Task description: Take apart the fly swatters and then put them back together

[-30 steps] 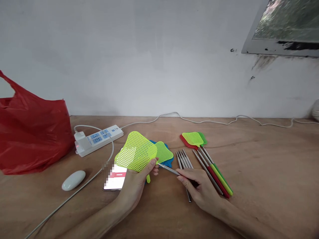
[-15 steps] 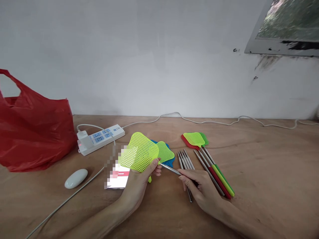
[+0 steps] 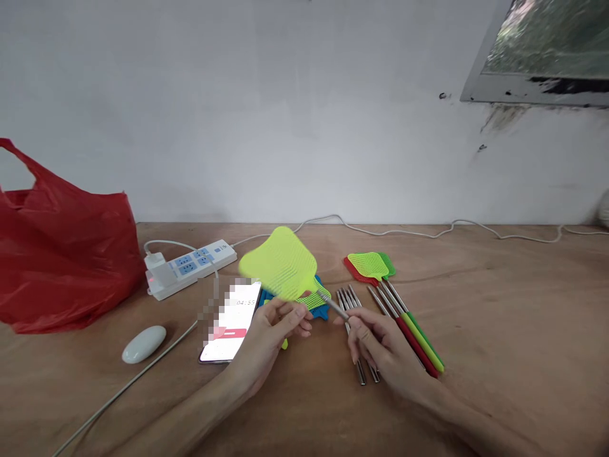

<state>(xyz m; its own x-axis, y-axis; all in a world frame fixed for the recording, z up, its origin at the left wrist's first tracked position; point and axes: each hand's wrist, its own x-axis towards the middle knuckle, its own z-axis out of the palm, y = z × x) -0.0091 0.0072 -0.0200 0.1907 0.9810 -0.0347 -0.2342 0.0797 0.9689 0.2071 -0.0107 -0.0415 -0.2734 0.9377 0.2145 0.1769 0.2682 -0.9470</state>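
A yellow-green fly swatter [image 3: 280, 263] is raised in front of me, its mesh head blurred by motion. My right hand [image 3: 380, 343] is closed around its metal rod. Just below the head, my left hand [image 3: 278, 327] has loosely curled fingers and no visible grip on the swatter. Behind my left fingers, another yellow-green mesh head [image 3: 316, 297] lies on blue swatter heads [image 3: 322, 311], partly hidden. Several metal rods [image 3: 349, 298] lie under and beside my right hand. To their right rest assembled swatters with red [image 3: 419, 346], yellow [image 3: 425, 341] and green [image 3: 431, 341] handles.
A lit phone [image 3: 233, 330] lies left of my left hand. Farther left are a white mouse-shaped object [image 3: 144, 344], a white power strip [image 3: 190, 270] with a plugged-in adapter, and a red plastic bag [image 3: 71, 254]. A thin cable [image 3: 394, 235] runs along the wall.
The swatter head has moved up and slightly right, away from my left hand, which has let go of it. My right hand still holds the rod, now tilted more steeply.
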